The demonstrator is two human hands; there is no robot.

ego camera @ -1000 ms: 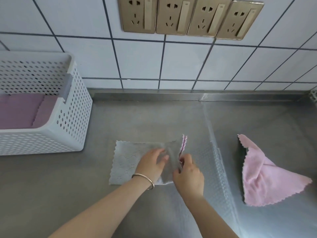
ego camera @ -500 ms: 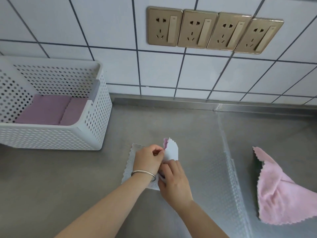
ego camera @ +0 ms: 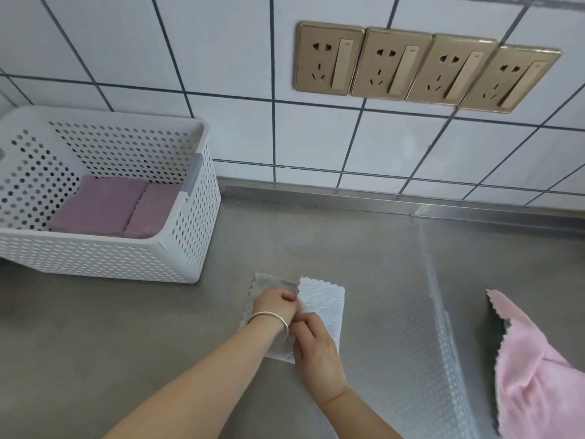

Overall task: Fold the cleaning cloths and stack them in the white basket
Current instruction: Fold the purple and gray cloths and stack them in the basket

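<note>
A grey-white cleaning cloth [ego camera: 323,301] lies on the steel counter in front of me, its right part turned over so the pale underside shows. My left hand [ego camera: 274,301], with a bangle at the wrist, pinches the cloth at the fold. Just below it, my right hand [ego camera: 313,346] grips the cloth's near edge. The white perforated basket [ego camera: 186,248] stands at the back left with folded purple cloths [ego camera: 104,207] lying flat inside. A loose pink cloth [ego camera: 535,378] lies crumpled at the right edge.
The steel counter [ego camera: 95,327] runs to a tiled wall carrying a row of gold sockets [ego camera: 424,68]. A raised, dimpled ridge [ego camera: 443,312] crosses the counter between the grey cloth and the pink one.
The grey cloth was spread wide a second ago; both hands have brought its right side over to the left, so it is now much narrower. My view has shifted left and up.
</note>
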